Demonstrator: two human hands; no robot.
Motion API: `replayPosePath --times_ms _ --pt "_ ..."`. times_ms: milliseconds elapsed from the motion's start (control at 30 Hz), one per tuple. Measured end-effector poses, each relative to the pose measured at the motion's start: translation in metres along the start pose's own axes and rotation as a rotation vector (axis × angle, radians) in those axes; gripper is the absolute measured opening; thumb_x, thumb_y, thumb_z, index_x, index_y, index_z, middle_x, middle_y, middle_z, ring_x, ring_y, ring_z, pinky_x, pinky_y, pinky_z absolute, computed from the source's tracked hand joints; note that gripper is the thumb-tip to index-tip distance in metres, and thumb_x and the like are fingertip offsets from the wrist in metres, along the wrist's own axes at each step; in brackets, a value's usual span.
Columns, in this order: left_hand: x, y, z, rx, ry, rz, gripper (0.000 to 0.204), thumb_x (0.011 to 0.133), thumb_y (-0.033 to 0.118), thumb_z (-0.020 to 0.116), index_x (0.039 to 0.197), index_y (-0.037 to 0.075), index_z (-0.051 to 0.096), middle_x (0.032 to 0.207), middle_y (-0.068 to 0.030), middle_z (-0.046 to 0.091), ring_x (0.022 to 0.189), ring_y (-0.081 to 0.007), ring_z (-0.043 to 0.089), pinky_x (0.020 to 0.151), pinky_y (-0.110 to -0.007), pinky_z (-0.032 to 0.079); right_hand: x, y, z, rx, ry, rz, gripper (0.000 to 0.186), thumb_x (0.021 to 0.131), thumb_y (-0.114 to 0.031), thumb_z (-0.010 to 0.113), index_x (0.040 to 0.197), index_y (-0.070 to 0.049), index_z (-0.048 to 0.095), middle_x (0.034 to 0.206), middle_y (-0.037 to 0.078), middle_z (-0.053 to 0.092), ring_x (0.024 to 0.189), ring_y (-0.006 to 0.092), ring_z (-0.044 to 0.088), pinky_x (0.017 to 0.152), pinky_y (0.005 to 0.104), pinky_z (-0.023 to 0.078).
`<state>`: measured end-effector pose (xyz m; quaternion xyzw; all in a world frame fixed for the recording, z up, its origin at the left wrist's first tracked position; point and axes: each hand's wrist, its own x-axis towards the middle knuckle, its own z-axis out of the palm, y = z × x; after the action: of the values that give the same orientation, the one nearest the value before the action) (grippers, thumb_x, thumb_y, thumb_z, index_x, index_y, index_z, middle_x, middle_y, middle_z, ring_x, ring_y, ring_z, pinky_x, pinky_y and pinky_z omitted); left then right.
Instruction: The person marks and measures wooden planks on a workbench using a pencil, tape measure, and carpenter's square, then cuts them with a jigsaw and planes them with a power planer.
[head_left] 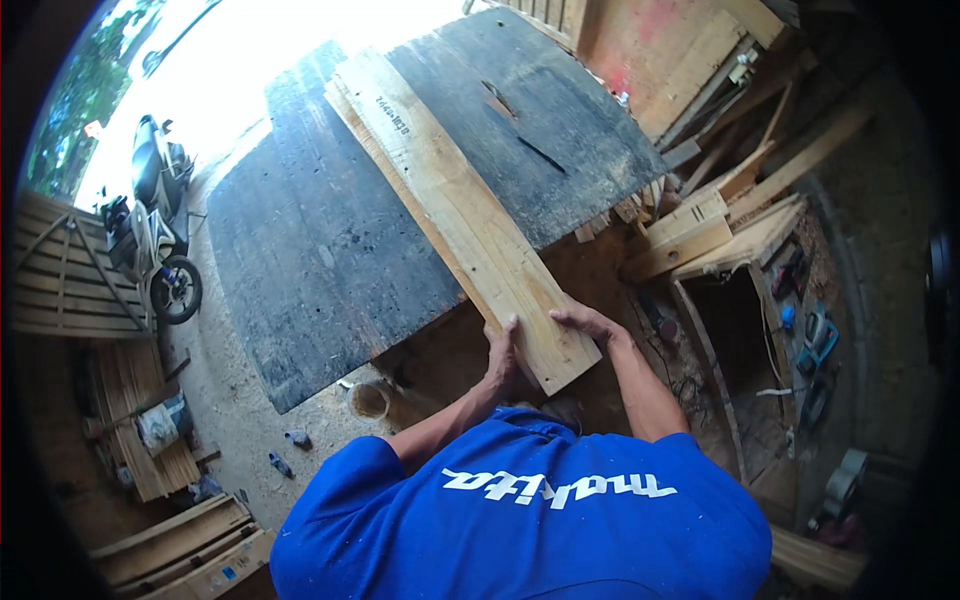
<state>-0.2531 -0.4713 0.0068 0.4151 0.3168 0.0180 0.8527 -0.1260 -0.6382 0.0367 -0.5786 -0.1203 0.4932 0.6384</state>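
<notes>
Two long pale wooden boards (455,200), stacked one on the other with edges slightly offset, lie across a dark worn tabletop (320,240). Their near end juts past the table's front edge toward me. My left hand (503,352) grips the left edge close to that end, thumb on the upper face. On the opposite edge, my right hand (588,321) holds on with its thumb pressed on top. The fingers of both hands are mostly hidden beside and beneath the wood. Dark handwritten marks show near the far end of the upper board.
A dark thin strip (541,154) and a brown scrap (498,98) lie right of the boards. Lumber pieces (690,235) crowd the right, beside an open wooden box frame (735,330) and a blue power tool (818,338). A round container (369,401) and a motorcycle (160,220) stand left.
</notes>
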Motion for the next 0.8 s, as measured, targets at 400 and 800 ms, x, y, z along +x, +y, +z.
replayPosePath --times_ms 400,800 --pt "0.004 0.025 -0.070 0.384 -0.216 -0.405 0.061 0.104 0.053 0.045 0.144 0.006 0.047 0.139 -0.0119 0.056 0.127 -0.0290 0.054 0.102 -0.047 0.047 -0.157 0.070 0.003 0.161 0.167 0.161 0.106 0.070 -0.044 0.084 0.154 -0.004 0.034 0.151 0.013 0.044 0.141 0.0238 0.039 0.119 0.0393 0.028" --pt "0.044 0.052 -0.009 0.314 -0.013 -0.072 0.081 0.080 0.042 0.083 0.138 -0.003 0.049 0.129 -0.0161 0.060 0.115 -0.0268 0.059 0.096 -0.040 0.048 -0.155 0.082 -0.010 0.061 0.174 0.145 0.107 0.070 -0.045 0.086 0.154 -0.004 0.034 0.149 0.013 0.047 0.139 0.0242 0.041 0.116 0.0383 0.032"
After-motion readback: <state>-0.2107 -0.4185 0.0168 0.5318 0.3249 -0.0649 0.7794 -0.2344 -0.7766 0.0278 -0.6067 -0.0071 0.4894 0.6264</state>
